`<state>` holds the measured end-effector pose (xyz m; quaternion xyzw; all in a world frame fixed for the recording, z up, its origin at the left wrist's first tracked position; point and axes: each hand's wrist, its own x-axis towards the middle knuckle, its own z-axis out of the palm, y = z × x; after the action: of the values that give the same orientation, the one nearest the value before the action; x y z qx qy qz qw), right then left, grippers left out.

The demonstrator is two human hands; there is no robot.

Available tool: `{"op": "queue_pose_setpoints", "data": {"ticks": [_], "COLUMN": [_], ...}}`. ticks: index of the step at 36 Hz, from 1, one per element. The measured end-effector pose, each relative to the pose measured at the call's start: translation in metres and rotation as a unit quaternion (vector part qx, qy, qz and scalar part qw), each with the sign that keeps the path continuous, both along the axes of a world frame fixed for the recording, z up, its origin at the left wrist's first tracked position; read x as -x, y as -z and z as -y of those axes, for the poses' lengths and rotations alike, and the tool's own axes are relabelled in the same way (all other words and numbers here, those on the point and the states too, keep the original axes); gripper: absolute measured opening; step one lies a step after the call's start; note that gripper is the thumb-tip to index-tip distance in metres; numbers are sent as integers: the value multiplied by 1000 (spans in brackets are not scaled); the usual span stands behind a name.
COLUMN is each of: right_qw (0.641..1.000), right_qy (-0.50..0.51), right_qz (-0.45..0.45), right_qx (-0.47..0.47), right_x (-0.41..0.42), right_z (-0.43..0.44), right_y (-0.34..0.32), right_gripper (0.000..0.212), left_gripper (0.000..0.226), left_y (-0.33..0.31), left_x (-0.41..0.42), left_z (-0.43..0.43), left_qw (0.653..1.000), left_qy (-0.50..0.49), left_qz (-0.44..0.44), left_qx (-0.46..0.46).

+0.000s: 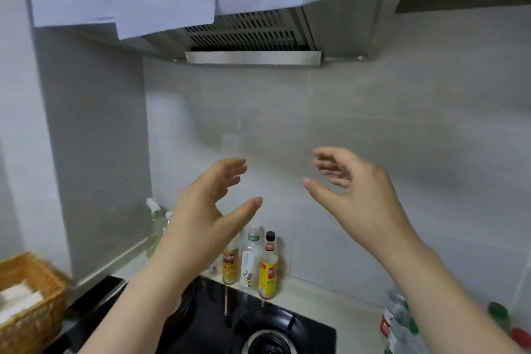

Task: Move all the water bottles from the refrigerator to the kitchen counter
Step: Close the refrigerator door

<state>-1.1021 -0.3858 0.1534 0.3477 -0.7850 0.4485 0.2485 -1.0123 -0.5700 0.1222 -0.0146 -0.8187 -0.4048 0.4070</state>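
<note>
Beside the stove (301, 333), clear water bottles (398, 322) (red label).

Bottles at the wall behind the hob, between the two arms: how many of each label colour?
Yellow-label bottles: 2
White-label bottle: 1
Total: 3

Grey tiled wall (373, 123); steel hood (253, 37); seemingly paper-covered.

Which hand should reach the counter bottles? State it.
Right, likely. The bottles stand beside that arm; the right hand is open and empty. The left hand, also empty, is above the stove, farther off.
</note>
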Motion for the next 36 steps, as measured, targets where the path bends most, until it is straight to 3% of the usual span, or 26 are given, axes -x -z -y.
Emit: {"op": "queue_pose_setpoints", "data": {"ticks": [8,16,25,36], "right_qw": [991,962,907,814], "right_qy": [-130,-271,-419,-576], "right_qz": [-21,-39,-51,-69], "right_qx": [-3,-17,-10,-1], "right_x": [3,-22,-108,-278], "right_z": [35,70,109,147], "right_y": [-14,-16,-10,-12], "right_gripper": [43,43,48,49], "left_gripper": [51,54,53,55], "left_y": [-11,-8,-3,-10], "left_x": [-43,-103,-212,-380], "left_z": [1,-13,-31,-67], "left_qw": [992,963,900,807], "left_qy": [-127,-270,-435,-588], "left_qz": [-6,23,35,39], "left_qx": [6,12,5,39]}}
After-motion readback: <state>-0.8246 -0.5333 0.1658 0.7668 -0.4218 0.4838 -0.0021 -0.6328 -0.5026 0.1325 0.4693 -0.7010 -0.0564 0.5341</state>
